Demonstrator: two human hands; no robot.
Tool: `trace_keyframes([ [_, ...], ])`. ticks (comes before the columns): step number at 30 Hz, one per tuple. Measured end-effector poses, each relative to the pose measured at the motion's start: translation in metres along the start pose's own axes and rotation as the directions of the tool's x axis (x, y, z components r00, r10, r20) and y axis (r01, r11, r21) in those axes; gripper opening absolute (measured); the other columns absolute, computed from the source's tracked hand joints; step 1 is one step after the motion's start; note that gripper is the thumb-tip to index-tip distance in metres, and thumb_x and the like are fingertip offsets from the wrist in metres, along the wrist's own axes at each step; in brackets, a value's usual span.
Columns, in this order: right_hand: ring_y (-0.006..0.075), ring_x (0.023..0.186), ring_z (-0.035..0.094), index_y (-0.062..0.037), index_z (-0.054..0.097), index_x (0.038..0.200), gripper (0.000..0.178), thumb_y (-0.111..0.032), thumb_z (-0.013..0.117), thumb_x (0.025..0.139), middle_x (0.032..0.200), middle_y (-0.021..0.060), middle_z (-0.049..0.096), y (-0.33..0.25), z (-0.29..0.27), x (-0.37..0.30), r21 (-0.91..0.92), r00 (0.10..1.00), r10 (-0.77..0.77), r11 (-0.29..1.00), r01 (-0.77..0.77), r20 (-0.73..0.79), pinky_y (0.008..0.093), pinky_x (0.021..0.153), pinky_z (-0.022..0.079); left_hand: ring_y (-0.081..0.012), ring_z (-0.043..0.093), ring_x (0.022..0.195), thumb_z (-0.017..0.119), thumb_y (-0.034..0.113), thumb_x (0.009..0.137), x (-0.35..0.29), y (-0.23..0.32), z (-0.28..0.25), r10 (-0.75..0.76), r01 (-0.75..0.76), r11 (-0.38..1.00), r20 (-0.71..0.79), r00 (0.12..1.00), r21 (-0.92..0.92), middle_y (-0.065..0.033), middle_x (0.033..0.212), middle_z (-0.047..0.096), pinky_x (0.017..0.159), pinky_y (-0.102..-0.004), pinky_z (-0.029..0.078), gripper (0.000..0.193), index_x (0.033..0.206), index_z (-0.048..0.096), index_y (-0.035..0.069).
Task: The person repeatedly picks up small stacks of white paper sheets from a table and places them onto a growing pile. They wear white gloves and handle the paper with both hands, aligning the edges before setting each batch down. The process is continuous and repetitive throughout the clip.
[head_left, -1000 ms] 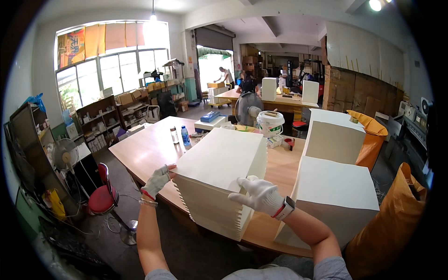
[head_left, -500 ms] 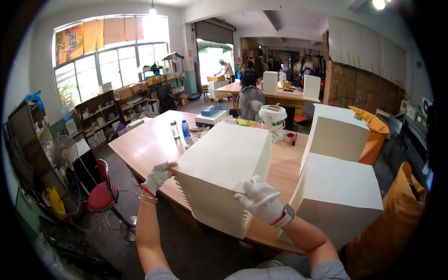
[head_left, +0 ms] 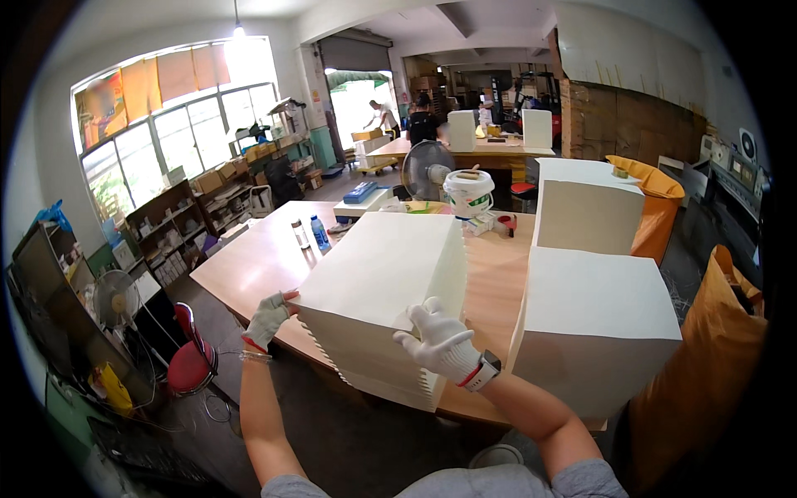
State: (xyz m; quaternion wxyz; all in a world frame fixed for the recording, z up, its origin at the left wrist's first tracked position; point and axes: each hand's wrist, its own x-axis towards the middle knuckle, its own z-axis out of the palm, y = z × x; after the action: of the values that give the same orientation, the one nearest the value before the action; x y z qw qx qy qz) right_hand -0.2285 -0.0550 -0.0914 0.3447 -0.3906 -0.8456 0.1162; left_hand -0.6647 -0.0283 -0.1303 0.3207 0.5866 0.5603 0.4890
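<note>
A tall stack of large cream sheets (head_left: 378, 257) stands on the wooden table right before me, its side edges stepped like teeth. My left hand (head_left: 270, 318), in a white glove with some bare fingertips, pinches the stack's left near corner. At the near top edge, toward the right, rests my right hand (head_left: 440, 339), gloved in white, its fingers bent but apart and touching the paper. The undersides of its fingers are hidden. To the right stand a second cream stack (head_left: 602, 290) and, behind it, a third cream stack (head_left: 588, 212).
On the wooden table (head_left: 249, 264) are a blue-capped bottle (head_left: 319, 232), a pale bottle (head_left: 300, 234), a white bucket (head_left: 469, 195) and a red tape dispenser (head_left: 506, 222). A fan (head_left: 427, 168) stands behind. Orange sacks (head_left: 697, 357) flank the right; a red chair (head_left: 193, 361) is left.
My view has turned slightly, shifting the scene. The right hand's fingers have spread a little at the near edge; the left hand stays at its corner.
</note>
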Motion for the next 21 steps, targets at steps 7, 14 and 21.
trace_keyframes([
  [7, 0.034, 0.101, 0.067, -0.0016, 0.059, 0.125, 0.038, -0.015, 0.073, 0.092, 0.122, 0.0202, 0.063, 0.057, -0.082, -0.096, 0.184, 0.917, -0.213, 0.94, 0.287, -0.337, 0.0377, 0.088, 0.058, -0.0286, 0.052, 0.136, 0.067, -0.002, 0.092, -0.004, 0.04, 0.061, 0.48, -0.478, 0.864, -0.552, 0.682, 0.161, -0.0181, 0.146, 0.054, 0.113, -0.0383, 0.043, 0.056, 0.144, 0.049, -0.001],
  [14, 0.0358, 0.09, 0.067, -0.0051, 0.065, 0.112, 0.02, -0.017, 0.066, 0.095, 0.108, 0.0148, 0.068, 0.175, -0.221, -0.247, -0.531, 0.727, -0.131, 0.769, -0.354, -0.674, 0.0451, 0.08, 0.055, -0.0339, 0.073, 0.099, 0.07, -0.007, 0.079, -0.073, 0.215, 0.265, 0.939, -0.946, 0.291, 0.146, 0.311, 0.143, -0.0163, 0.106, 0.074, 0.093, -0.0427, 0.058, 0.03, 0.106, 0.066, 0.004],
  [21, 0.0363, 0.088, 0.067, -0.0094, 0.065, 0.095, 0.039, -0.048, 0.062, 0.096, 0.089, 0.0154, 0.069, 0.21, -0.269, -0.309, -0.09, 0.443, 0.554, 0.55, -0.83, -0.705, 0.0451, 0.077, 0.052, -0.0342, 0.068, 0.095, 0.07, 0.006, 0.083, -0.055, 0.292, 0.468, 0.757, -0.89, 0.359, 0.646, 0.101, -0.281, -0.0123, 0.105, 0.072, 0.082, -0.04, 0.055, 0.027, 0.11, 0.066, 0.006],
])
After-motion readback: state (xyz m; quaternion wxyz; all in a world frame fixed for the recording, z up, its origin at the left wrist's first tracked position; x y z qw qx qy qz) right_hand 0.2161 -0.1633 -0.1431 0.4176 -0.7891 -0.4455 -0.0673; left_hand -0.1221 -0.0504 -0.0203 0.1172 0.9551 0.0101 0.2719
